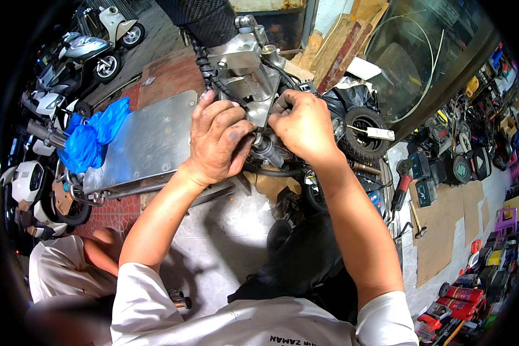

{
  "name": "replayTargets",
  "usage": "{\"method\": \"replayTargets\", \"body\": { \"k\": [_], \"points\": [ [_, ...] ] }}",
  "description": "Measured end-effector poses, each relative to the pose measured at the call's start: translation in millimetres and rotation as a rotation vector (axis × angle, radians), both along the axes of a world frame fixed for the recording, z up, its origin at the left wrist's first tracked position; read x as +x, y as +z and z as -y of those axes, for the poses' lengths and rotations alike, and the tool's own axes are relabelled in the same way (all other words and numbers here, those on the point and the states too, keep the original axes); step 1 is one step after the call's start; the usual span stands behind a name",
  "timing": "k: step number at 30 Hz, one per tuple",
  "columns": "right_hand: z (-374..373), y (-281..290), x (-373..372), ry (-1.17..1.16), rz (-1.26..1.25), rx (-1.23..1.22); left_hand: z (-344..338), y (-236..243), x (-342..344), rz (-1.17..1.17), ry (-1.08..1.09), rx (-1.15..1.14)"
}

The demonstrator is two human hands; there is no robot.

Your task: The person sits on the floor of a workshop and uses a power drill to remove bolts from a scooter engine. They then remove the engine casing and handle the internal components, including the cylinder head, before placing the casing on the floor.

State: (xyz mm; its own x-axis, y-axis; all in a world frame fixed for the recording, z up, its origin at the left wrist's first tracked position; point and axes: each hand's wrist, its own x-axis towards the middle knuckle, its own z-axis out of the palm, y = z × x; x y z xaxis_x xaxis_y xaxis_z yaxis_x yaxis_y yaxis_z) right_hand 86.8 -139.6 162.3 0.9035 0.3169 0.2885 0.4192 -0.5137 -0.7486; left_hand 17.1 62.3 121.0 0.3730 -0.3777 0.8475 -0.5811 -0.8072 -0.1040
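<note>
In front of me stands a vehicle frame with a silver metal bracket (242,55) at its front and a wide flat metal deck plate (150,138) running off to the left. My left hand (222,135) is curled by the bracket's lower part, its fingertips hidden beside a dark grey cylindrical fitting (266,149). Across from it, my right hand (305,124) has its fingers bent in close to the bracket's right side. What either hand grips is covered by the fingers. A black wrapped cable (203,63) passes just above my left hand.
A blue plastic bag (92,135) lies at the deck's left end. Beyond my right hand are a small tyre (366,135), wooden boards (343,43) and a red-and-black power tool (401,179). A hammer (419,228) lies at right. Another person (69,265) is low at left.
</note>
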Motion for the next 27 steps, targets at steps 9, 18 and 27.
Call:
{"method": "replayTargets", "body": {
  "k": [9, 18, 27],
  "points": [
    [-9.8, 8.9, 9.0, -0.021, -0.028, -0.141, -1.8, -4.1, 2.2, 0.006, -0.019, -0.024],
    [-10.6, 12.8, 2.9, -0.042, -0.035, -0.164, -0.4, -3.1, 2.0, 0.015, -0.021, -0.029],
    [-12.6, 13.6, 2.1, -0.057, -0.047, -0.213, -0.9, -3.0, 1.6, 0.016, -0.023, -0.023]
  ]
}}
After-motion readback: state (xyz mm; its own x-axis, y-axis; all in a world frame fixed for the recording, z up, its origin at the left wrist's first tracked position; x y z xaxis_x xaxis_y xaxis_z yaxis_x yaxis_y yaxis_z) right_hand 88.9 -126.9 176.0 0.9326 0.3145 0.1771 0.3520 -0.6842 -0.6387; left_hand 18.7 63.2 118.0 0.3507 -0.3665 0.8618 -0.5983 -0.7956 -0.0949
